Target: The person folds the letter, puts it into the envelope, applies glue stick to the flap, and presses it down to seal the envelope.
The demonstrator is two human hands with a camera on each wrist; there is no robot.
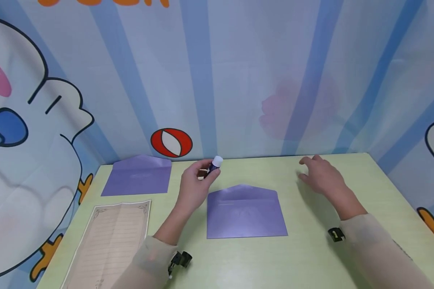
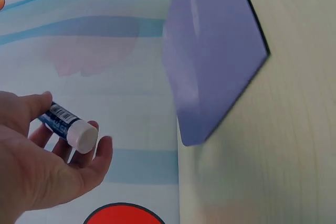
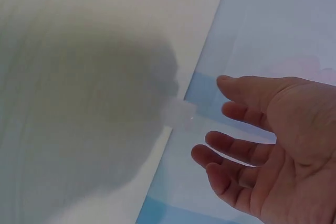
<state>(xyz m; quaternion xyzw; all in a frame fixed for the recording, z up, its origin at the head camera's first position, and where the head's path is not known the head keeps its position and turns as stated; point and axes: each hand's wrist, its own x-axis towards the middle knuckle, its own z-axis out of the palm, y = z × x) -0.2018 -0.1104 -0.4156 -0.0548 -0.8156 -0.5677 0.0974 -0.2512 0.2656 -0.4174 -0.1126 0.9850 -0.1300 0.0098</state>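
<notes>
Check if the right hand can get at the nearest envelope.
Likely yes: the right hand looks empty, and only bare table shows between it and the purple envelope.

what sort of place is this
Probably a small indoor craft or writing corner: a pale table bears two purple envelopes and lined paper, with a cartoon-printed backdrop around it.

Booth-like space, cartoon backdrop (image 1: 235,80), pale table (image 1: 300,261)
</notes>
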